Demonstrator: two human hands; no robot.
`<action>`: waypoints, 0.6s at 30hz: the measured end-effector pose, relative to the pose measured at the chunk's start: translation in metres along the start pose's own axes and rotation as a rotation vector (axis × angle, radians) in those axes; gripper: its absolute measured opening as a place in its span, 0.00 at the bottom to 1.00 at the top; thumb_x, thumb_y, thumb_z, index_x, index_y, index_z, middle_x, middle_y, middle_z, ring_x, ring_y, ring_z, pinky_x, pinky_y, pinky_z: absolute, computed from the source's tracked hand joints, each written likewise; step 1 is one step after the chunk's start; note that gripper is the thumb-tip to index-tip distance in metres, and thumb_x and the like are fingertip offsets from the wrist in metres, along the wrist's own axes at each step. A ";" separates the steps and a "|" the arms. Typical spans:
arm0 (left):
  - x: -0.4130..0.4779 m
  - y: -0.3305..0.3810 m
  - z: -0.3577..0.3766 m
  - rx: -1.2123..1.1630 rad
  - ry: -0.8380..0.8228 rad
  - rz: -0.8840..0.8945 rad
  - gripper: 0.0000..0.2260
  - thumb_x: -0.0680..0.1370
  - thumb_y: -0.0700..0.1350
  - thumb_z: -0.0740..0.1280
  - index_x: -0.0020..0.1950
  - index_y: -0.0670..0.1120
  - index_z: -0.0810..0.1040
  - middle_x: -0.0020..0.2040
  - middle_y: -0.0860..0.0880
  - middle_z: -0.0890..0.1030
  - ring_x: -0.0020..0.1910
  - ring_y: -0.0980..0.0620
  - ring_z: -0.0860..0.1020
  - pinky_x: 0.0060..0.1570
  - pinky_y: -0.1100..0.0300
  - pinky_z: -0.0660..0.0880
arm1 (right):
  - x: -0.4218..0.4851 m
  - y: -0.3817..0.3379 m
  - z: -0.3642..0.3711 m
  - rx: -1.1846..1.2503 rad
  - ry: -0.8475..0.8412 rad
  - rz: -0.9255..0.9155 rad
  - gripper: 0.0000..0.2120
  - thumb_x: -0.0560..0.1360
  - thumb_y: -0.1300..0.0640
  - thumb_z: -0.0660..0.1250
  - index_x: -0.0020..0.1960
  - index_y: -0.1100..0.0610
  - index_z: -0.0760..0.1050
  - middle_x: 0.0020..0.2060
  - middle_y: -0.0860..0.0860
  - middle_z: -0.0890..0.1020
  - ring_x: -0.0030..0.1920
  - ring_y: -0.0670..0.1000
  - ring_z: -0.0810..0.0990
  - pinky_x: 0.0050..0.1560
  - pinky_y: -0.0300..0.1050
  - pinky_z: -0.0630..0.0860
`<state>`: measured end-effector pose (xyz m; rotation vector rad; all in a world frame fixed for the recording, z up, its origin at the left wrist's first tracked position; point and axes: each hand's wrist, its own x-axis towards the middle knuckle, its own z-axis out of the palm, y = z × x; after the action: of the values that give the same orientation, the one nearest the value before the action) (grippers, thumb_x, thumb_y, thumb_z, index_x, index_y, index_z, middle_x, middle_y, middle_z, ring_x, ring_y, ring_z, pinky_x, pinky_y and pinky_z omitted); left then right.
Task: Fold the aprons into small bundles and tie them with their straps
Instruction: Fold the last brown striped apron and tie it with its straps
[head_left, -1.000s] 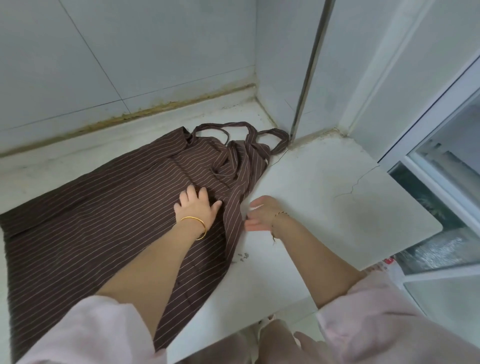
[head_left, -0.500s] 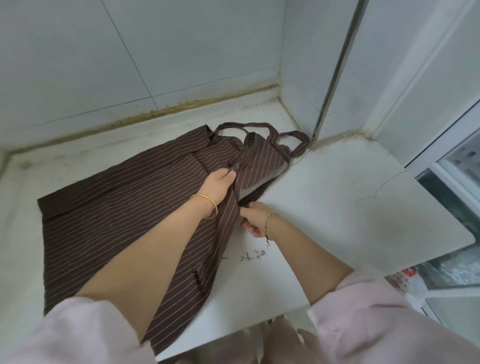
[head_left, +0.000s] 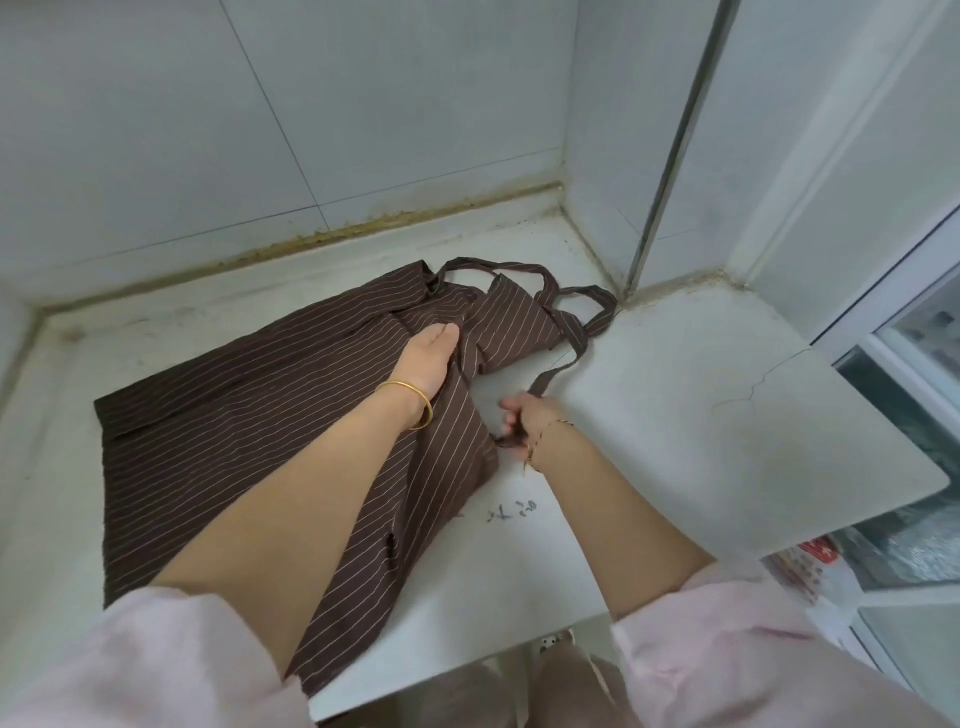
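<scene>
The white ledge (head_left: 701, 415) is shut in by the tiled wall (head_left: 363, 104) along its far edge and by a wall corner with a metal strip (head_left: 670, 156) at the far right. Its near edge and slanting right edge stand free. The brown striped apron (head_left: 249, 415) lies spread over the left and middle of the ledge and reaches the near edge. The right half stays uncovered, showing a thin crack (head_left: 763, 382) and some dark scribbled marks (head_left: 511, 512) near the apron's right border.

The apron's bib end points to the far right corner, with looped straps lying just short of the wall. The left hand (head_left: 428, 358), a gold bangle (head_left: 410, 402) at its wrist, rests on the cloth where the bib begins. Its fingers are straight and held together, pressing down on the fabric and gripping nothing.

The right hand (head_left: 524, 421) sits just off the apron's right border, on the bare ledge. Its fingers are curled tight around one strap (head_left: 558, 371), which runs taut from the fist up to the bib.
</scene>
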<state>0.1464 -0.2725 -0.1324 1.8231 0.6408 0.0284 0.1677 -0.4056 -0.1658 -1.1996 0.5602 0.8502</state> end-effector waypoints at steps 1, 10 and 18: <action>-0.001 0.002 0.003 0.023 -0.004 -0.018 0.12 0.82 0.49 0.55 0.49 0.45 0.74 0.47 0.49 0.75 0.49 0.52 0.72 0.55 0.60 0.67 | -0.001 -0.005 -0.008 -0.101 0.071 -0.069 0.08 0.80 0.62 0.56 0.55 0.60 0.73 0.24 0.50 0.69 0.15 0.43 0.67 0.22 0.34 0.65; -0.034 -0.024 0.045 0.459 -0.558 -0.284 0.18 0.79 0.41 0.62 0.69 0.44 0.70 0.67 0.46 0.72 0.67 0.47 0.70 0.63 0.59 0.66 | -0.067 -0.060 -0.023 -0.003 0.079 -0.549 0.05 0.78 0.65 0.57 0.54 0.62 0.67 0.19 0.51 0.74 0.16 0.48 0.69 0.21 0.35 0.66; -0.020 -0.046 -0.012 0.512 -0.153 -0.329 0.14 0.79 0.37 0.60 0.64 0.35 0.74 0.61 0.37 0.77 0.55 0.40 0.78 0.59 0.51 0.75 | -0.022 -0.040 0.012 -1.049 0.024 -0.533 0.12 0.79 0.60 0.57 0.62 0.58 0.68 0.54 0.55 0.73 0.56 0.56 0.74 0.57 0.48 0.73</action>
<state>0.1067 -0.2617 -0.1632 2.1528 0.8873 -0.5331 0.1872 -0.4050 -0.1229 -2.1773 -0.2693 0.6518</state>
